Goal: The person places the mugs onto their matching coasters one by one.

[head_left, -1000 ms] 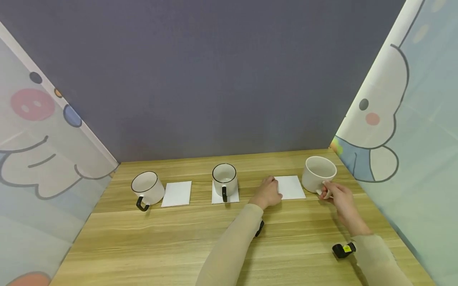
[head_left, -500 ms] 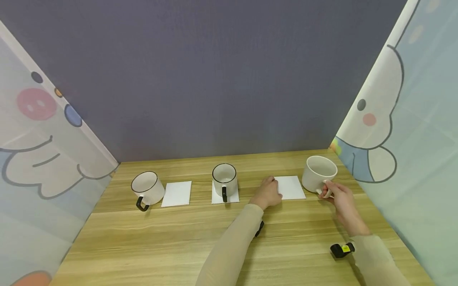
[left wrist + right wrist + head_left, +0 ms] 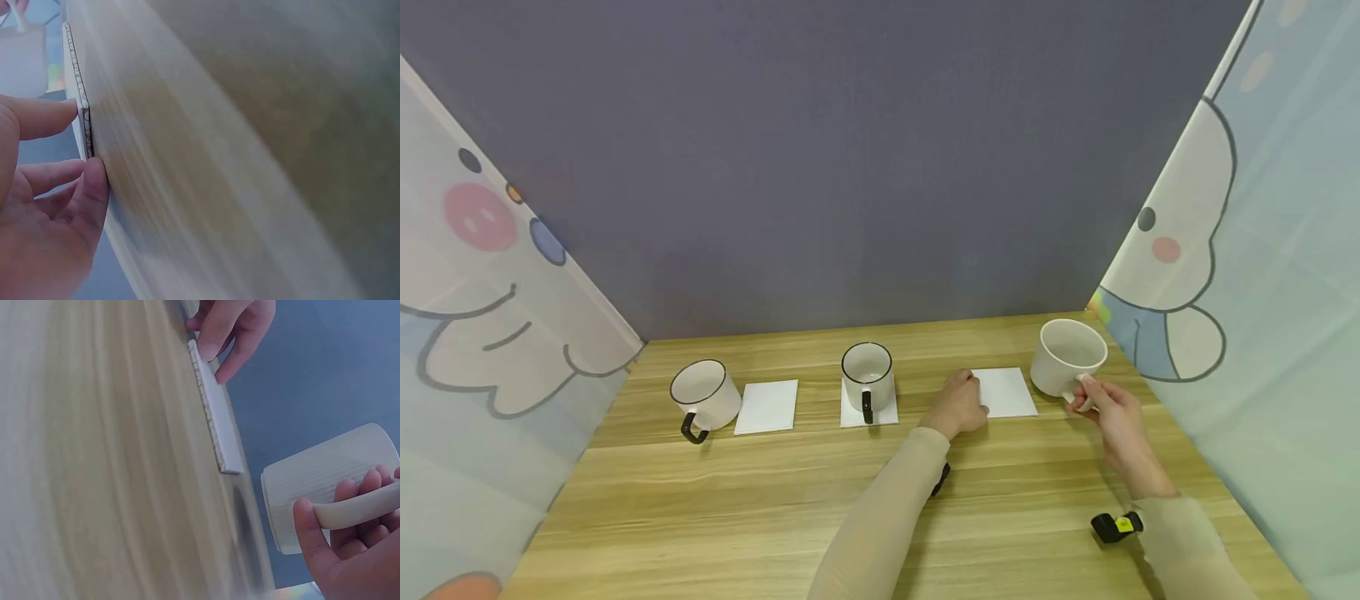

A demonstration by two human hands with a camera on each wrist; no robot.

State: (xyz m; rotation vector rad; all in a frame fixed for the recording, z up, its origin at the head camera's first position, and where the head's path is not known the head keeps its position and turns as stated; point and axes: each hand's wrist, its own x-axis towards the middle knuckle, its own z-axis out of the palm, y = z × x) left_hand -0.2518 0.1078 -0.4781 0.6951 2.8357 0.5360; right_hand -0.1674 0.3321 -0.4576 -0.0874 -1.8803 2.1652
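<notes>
A plain white mug [image 3: 1067, 358] with a ribbed side stands at the right, its handle [image 3: 356, 509] gripped by my right hand [image 3: 1116, 417]. In the right wrist view a narrow gap shows between the mug's base and the tabletop. Left of it, a white square coaster [image 3: 1009, 393] lies flat on the table, its edge [image 3: 86, 128] showing a row of small ridges. My left hand [image 3: 958, 404] holds the coaster's left side, thumb and fingertips [image 3: 95, 175] at its edge.
On another coaster [image 3: 887, 415] at the middle stands a black-rimmed white mug [image 3: 868, 385]. A similar mug [image 3: 711, 400] is at the left beside a third coaster [image 3: 767, 407]. A dark wall [image 3: 865, 167] rises behind the wooden table [image 3: 715, 517]; patterned curtains flank both sides.
The plain white mug has risen slightly with my right hand. My left hand stays at the coaster. The head view has shifted a little.
</notes>
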